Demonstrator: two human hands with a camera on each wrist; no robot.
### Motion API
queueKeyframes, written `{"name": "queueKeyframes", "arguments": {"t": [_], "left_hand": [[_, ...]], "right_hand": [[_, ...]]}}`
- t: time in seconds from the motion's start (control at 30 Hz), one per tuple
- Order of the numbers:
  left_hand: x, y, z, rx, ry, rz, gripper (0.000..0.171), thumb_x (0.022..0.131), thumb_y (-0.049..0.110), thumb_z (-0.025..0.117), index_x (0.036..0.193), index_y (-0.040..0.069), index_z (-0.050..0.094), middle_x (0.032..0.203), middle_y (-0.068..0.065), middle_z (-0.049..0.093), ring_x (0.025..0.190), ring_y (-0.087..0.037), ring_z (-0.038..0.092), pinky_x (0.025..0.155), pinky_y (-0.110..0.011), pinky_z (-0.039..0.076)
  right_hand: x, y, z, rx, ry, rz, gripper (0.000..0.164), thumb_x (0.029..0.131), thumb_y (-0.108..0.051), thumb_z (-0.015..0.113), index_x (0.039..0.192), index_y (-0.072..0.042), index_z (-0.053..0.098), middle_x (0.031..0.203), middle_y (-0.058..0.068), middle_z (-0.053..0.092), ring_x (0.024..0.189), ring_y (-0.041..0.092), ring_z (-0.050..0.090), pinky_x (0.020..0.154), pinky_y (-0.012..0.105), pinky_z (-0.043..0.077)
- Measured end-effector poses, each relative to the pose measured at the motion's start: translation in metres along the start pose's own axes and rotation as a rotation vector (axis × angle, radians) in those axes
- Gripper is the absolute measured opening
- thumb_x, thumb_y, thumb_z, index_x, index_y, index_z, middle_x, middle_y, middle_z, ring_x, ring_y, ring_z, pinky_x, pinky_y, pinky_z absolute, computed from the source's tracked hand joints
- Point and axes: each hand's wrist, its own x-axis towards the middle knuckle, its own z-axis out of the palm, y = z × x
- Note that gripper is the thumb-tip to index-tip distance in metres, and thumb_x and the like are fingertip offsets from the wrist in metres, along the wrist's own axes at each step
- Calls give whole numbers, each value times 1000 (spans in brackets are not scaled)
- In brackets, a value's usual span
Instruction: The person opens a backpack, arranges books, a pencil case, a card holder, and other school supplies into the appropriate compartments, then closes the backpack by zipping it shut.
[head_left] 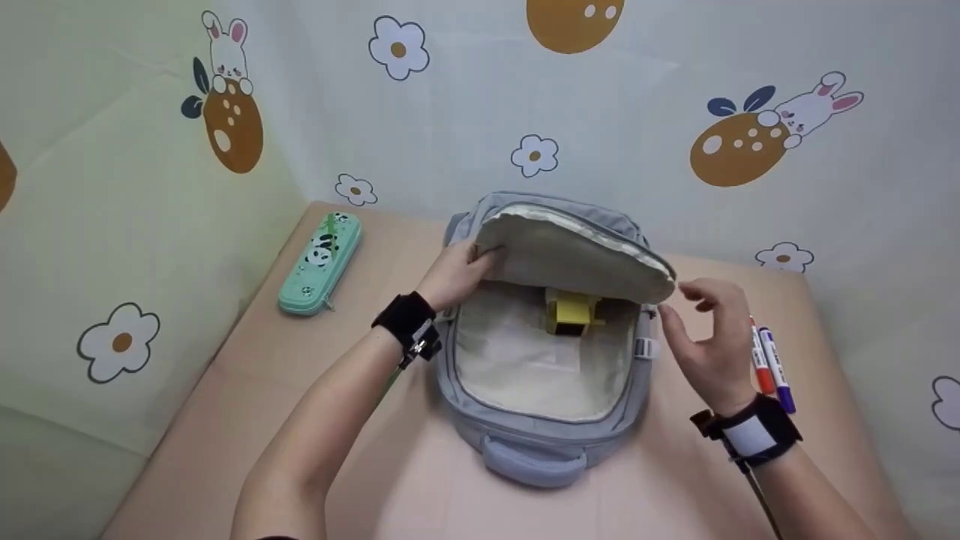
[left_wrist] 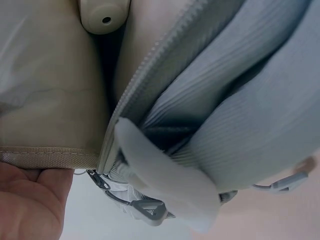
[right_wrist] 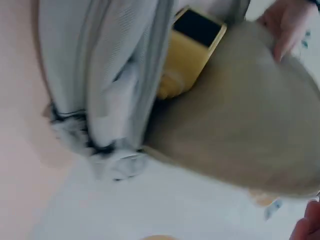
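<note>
I located the grey backpack (head_left: 469, 424) at the middle of the table (head_left: 187, 435), with its carry handle (head_left: 534, 463) toward the near edge. Its main compartment (head_left: 517, 375) stood unzipped and showed a pale lining. The flap (head_left: 577, 259) was raised at an angle over the far part of the compartment. One item was visible inside: a yellow box (head_left: 571, 309) with a dark end face, positioned on the far side, right of centre, and partly covered by the flap.

Left hand (head_left: 459, 271): I had it gripping the left edge of the flap, thumb and fingers pinching the fabric. In the left wrist view, a zipper pull (left_wrist: 149, 211) hung just beside this hand.

Right hand (head_left: 712, 341): I had it at the right corner of the flap, thumb and bent fingers spread apart in a loose, unclosed grip. I could not tell whether the fingertips touched the flap.

The green pencil case (head_left: 319, 259) lay closed at the far left of the table; its lid carried panda pictures. The red marker (head_left: 763, 375) and the blue marker (head_left: 777, 367) lay side by side, just right of the right hand, which partly hid the red one.
</note>
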Motion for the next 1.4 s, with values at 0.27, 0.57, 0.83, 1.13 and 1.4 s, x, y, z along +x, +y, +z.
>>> {"name": "queueKeyframes", "arguments": {"t": [0.27,0.57,0.83,1.13,1.4], "left_hand": [[0,0,0,-2,9,2,35,105,38,56,126,12,67,116,-5,68,98,-18,61,86,-36,48],[0,-1,0,-28,22,7,38,105,37,57,134,14,64,129,-3,66,108,-17,61,95,-38,48],[-3,-5,1,-84,32,14,42,105,36,58,139,13,61,138,-4,63,128,-16,56,109,-37,42],[-25,-15,-13,28,-42,85,51,99,27,67,147,14,53,141,-5,59,132,-19,53,111,-40,41],[-54,-36,-50,307,18,26,68,96,33,69,155,11,43,153,-9,50,142,-27,44,116,-44,34]], "right_hand": [[1,25,-1,119,-315,446,68,86,2,79,147,-1,50,145,18,54,137,24,46,115,40,31],[-7,70,17,237,-428,660,42,94,-25,77,134,-13,68,134,4,66,130,19,55,106,37,44],[2,68,26,214,-361,719,37,95,-36,75,119,-8,73,97,8,72,79,23,67,63,31,56],[14,67,34,132,-350,737,46,91,-48,75,116,-8,75,108,10,75,85,21,71,61,34,57],[16,68,33,95,-345,735,45,91,-49,75,112,-8,75,104,10,76,82,25,70,56,36,57]]}}
